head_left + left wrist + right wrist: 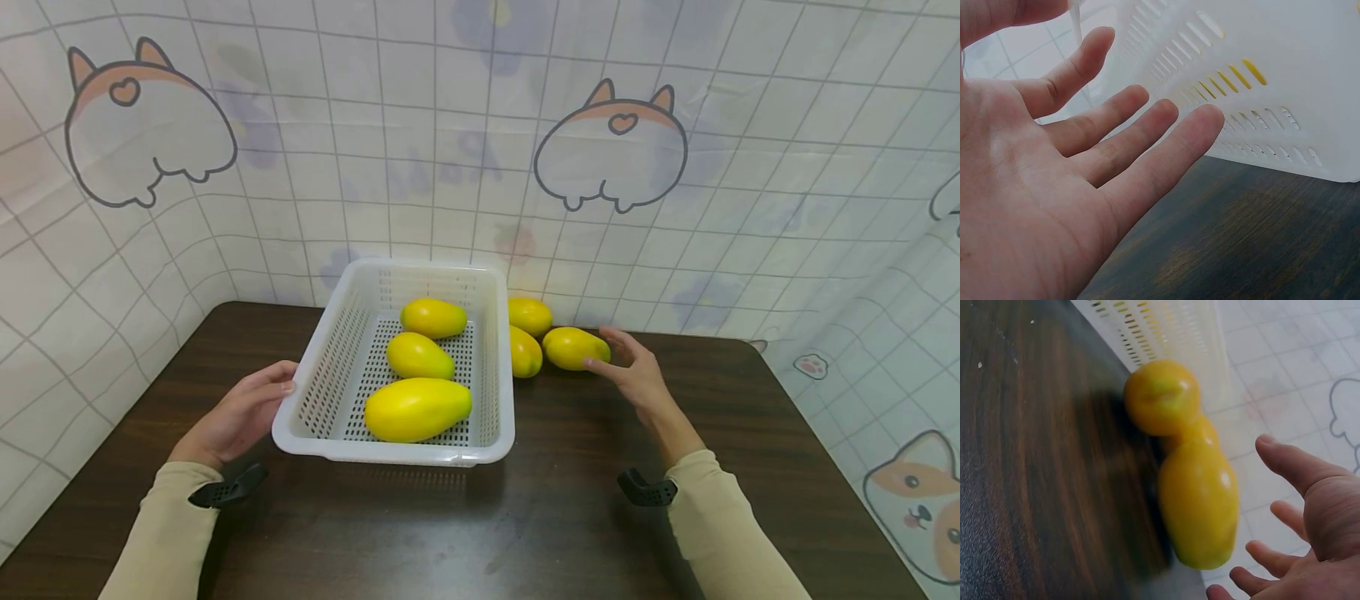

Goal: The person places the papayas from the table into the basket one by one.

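Observation:
A white plastic basket with slotted walls holds three yellow papayas, the largest papaya nearest me. At the basket's left side is my left hand, its fingertips right at the wall. The left wrist view shows those fingers loosely extended, palm turned up. My right hand is spread around the near end of a papaya lying on the table. In the right wrist view, a gap shows between the fingers and that papaya.
Two more papayas, a back papaya and a front papaya, lie against the basket's right side, partly hidden by it. The dark wooden table ends at the back against a tiled-pattern wall covering.

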The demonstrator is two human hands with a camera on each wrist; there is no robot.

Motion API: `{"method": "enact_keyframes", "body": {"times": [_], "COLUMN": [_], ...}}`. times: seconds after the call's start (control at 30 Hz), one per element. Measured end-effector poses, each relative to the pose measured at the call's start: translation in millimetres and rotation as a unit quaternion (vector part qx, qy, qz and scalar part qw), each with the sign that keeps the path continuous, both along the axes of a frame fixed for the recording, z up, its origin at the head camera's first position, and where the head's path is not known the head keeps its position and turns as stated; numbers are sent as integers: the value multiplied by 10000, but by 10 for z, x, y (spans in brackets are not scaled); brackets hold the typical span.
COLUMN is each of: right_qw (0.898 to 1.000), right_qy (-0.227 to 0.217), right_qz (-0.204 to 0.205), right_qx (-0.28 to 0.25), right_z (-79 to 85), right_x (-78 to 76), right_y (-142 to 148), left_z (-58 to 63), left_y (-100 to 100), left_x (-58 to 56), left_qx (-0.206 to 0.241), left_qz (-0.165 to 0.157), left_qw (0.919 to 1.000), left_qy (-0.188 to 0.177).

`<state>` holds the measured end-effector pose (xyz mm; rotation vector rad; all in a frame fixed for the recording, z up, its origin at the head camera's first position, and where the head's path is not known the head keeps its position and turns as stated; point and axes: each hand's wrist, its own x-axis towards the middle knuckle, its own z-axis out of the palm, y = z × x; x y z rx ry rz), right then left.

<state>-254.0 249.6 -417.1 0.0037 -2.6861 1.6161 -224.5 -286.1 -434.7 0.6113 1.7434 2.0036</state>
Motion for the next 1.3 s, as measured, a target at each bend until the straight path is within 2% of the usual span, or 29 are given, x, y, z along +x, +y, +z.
{"method": "enact_keyframes", "body": {"times": [0.17,0.43,0.67,0.8,1.0,1.17,1.3], "right_qw": [9997,9997,9987,9991,9991,9981,9967], "right_qy": [-183,-213,-329,-291,-400,-519,-594], "right_qz": [54,108,-324,-266,-118,-240,-375], "right_qx": [136,-21,-223,-185,-124,-224,-408], "right_z": [-54,-75,-94,-96,-144,-197,-210], "right_x": [-6,-5,4,4,-89,-188,-246], "right_y": [35,50,57,29,-92,-191,-230], "left_z": [-2,-11,-15,-13,-16,-24,-17], "left_y": [3,-1,0,3,-19,-17,-9], "left_x": [-3,-6,-4,2,-1,-2,-5], "left_qx": [66,48,-40,-109,-38,70,14], "left_qz": [-43,4,54,108,63,-51,-17], "left_qw": [10000,10000,10000,9999,10000,10000,10000], "left_qy": [-31,-34,28,31,-26,-6,28]}}
